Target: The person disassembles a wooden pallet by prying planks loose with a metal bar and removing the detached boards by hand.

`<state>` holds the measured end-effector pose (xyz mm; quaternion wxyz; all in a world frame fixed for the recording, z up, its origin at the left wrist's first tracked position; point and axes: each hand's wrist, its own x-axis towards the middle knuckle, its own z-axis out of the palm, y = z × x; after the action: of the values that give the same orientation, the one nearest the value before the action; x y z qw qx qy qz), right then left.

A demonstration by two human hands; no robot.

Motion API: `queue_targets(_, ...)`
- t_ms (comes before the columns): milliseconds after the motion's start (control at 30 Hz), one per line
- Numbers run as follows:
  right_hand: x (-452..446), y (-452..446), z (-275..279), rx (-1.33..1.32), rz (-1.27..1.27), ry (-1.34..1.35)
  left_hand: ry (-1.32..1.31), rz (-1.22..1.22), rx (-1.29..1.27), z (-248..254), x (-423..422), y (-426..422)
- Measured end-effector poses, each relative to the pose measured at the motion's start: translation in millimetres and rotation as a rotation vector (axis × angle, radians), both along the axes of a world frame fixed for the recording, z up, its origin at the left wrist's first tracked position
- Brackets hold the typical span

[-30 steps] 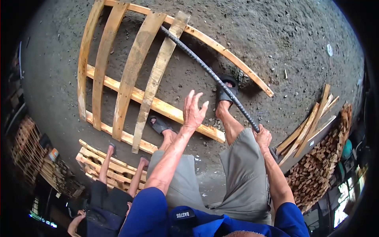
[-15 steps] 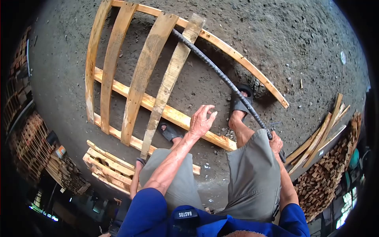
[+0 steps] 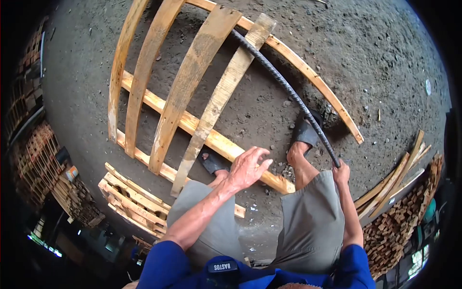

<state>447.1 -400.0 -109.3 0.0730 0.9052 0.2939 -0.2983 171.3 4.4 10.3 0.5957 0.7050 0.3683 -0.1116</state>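
My right hand [image 3: 341, 172] is closed round the near end of a long dark ribbed steel bar [image 3: 291, 91], beside my right knee. The bar slants away over the pale end slat [image 3: 226, 86], and its far tip meets the edge of the wide weathered slat [image 3: 195, 79], where the exact contact is hidden. These slats lie across wooden rails of a partly slatted pallet frame on the ground. Above the middle rail [image 3: 224, 147], my left hand [image 3: 248, 168] hangs with fingers apart and slightly curled, holding nothing.
My sandalled feet stand within the frame, one near the outer rail [image 3: 317, 82]. A small stack of pallet wood [image 3: 132, 200] lies at lower left. Loose boards [image 3: 392, 176] and a big pile of cut wood [image 3: 402, 231] are at right. Stacked pallets [image 3: 41, 156] stand far left.
The view has shifted, so the frame appears farther right and lower. My right arm is straighter, and the hand now sits at the bar's near end. My left hand stays open.
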Motion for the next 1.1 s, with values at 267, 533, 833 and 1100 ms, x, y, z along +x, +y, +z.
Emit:
queue_targets(267,-8,46,86,0.133,-0.255,0.249,-0.020,0.025,0.101,1,-2,9)
queue_targets(533,-18,124,326,-0.044,-0.144,0.183,0.062,0.218,-0.037,78,-67,-36)
queue_targets(833,-108,131,433,-0.281,0.073,0.084,0.112,0.272,-0.010,145,-203,-44)
queue_targets(1100,-181,117,362,-0.220,0.191,0.185,0.224,0.282,0.052,195,-314,-19)
